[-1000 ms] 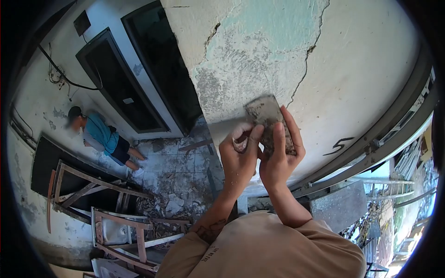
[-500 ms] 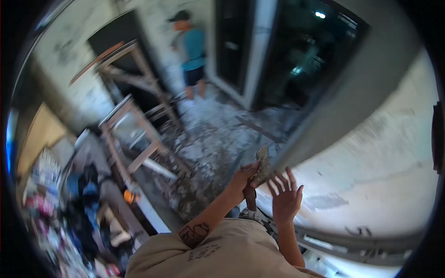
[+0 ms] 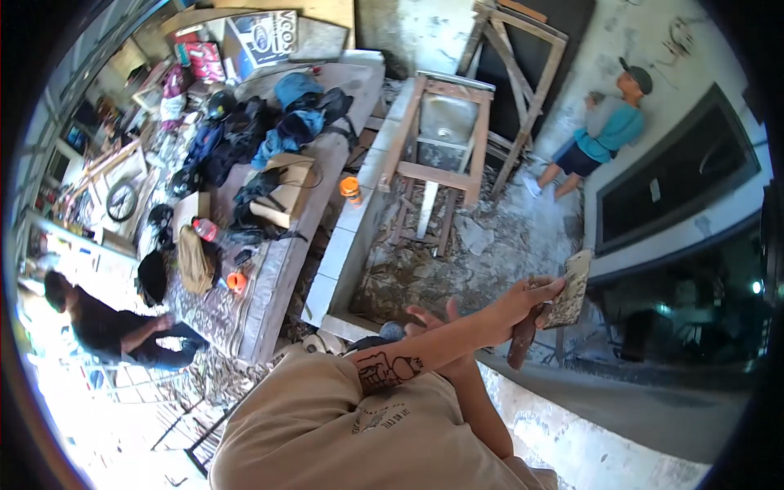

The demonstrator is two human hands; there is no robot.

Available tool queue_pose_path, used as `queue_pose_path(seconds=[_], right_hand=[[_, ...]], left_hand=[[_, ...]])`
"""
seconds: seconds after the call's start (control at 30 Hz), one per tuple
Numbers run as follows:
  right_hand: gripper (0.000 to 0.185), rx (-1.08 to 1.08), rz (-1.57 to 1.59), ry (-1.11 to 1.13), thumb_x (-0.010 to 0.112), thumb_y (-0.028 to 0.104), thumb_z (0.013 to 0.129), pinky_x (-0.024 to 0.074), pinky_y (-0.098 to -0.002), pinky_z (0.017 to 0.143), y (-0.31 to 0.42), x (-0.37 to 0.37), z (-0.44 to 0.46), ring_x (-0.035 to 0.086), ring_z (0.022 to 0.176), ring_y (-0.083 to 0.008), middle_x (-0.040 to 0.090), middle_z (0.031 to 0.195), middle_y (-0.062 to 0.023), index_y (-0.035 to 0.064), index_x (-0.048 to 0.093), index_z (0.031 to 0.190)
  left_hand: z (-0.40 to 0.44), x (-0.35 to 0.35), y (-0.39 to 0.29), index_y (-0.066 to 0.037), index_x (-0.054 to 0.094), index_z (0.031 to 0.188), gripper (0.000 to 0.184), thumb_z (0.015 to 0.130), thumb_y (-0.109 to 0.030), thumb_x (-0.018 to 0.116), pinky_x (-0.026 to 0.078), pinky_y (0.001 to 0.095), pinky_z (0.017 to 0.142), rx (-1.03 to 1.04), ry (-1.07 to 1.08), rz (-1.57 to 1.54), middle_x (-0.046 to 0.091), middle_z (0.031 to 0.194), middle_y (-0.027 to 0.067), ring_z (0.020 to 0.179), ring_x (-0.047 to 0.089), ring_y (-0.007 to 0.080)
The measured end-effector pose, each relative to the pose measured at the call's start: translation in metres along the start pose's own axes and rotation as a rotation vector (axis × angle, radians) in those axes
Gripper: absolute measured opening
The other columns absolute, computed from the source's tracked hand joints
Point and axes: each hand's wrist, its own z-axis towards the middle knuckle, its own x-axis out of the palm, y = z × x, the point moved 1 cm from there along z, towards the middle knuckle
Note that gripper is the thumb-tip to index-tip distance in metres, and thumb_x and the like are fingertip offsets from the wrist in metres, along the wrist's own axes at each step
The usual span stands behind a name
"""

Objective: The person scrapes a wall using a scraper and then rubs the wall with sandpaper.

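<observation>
My left hand (image 3: 531, 306), at the end of the tattooed forearm, is closed around a trowel (image 3: 570, 290). Its flat blade is crusted with grey material and points up to the right. The brown handle sticks out below my fingers. Beneath and behind the left forearm is my right hand (image 3: 433, 318), fingers apart and nothing seen in it; the forearm covers part of it. Low on the right runs a pale wall surface (image 3: 563, 416), close under the trowel.
A tiled ledge (image 3: 339, 253) bears an orange cup (image 3: 350, 190). Beside it lean wooden frames (image 3: 437, 131) over a debris-strewn floor (image 3: 441, 273). A mattress (image 3: 273, 286) holds bags and clothes. One person (image 3: 608, 126) stands near the window; another (image 3: 122, 327) is at left.
My view has swung left, bringing the mattress and a second person into sight. The left hand has moved right with the trowel, crossing over the right hand, which was beside it.
</observation>
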Motion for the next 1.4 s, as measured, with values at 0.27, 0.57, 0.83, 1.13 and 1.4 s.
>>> queue_pose_path(seconds=[0.27,0.57,0.83,1.13,1.4], right_hand=[[0.076,0.106,-0.433,-0.473,0.028,0.067,0.089,0.0449,-0.0353,0.084,-0.011,0.015,0.032,0.056,0.092,-0.0202,0.056,0.102,-0.0082,0.0042,0.041,0.128],[0.07,0.285,-0.43,-0.441,0.031,0.065,0.09,0.0424,-0.0398,0.086,-0.011,0.005,0.035,0.054,0.095,-0.025,0.055,0.099,-0.0126,0.0043,0.042,0.123],[0.072,0.37,-0.077,-0.437,0.034,0.067,0.088,0.0435,-0.0406,0.084,0.024,-0.013,0.0,0.054,0.094,-0.0254,0.055,0.1,-0.0133,0.0053,0.043,0.124],[0.074,0.534,-0.156,-0.502,0.032,0.068,0.089,0.0437,-0.0402,0.084,0.032,-0.034,0.001,0.054,0.091,-0.0262,0.055,0.098,-0.0134,0.0055,0.041,0.128],[0.07,0.839,-0.435,-0.119,0.022,0.062,0.093,0.0378,-0.0405,0.097,0.023,0.002,0.023,0.052,0.111,-0.0258,0.056,0.114,-0.0143,0.0063,0.031,0.136]], left_hand=[[-0.033,-0.035,-0.038,-0.014,0.052,0.087,0.027,0.091,-0.04,0.057,0.03,0.0197,0.04,0.125,-0.141,0.135,0.049,0.057,-0.0036,0.046,0.043,0.0036],[-0.039,-0.042,-0.039,-0.008,0.056,0.093,0.035,0.091,-0.043,0.055,0.031,0.0215,0.037,0.275,-0.315,0.16,0.048,0.054,-0.0011,0.04,0.042,0.0058],[-0.045,-0.035,-0.034,-0.006,0.052,0.097,0.038,0.092,-0.044,0.053,0.031,0.0213,0.035,0.263,-0.465,0.186,0.048,0.057,-0.0001,0.039,0.043,0.0067],[-0.049,-0.024,-0.029,-0.007,0.051,0.088,0.039,0.09,-0.045,0.057,0.029,0.0206,0.027,0.379,-0.568,0.203,0.046,0.055,-0.0006,0.031,0.039,0.0073],[-0.044,-0.028,-0.029,-0.008,0.052,0.091,0.035,0.091,-0.043,0.056,0.029,0.0207,0.026,0.444,-0.529,0.314,0.046,0.054,0.0004,0.029,0.041,0.0093]])
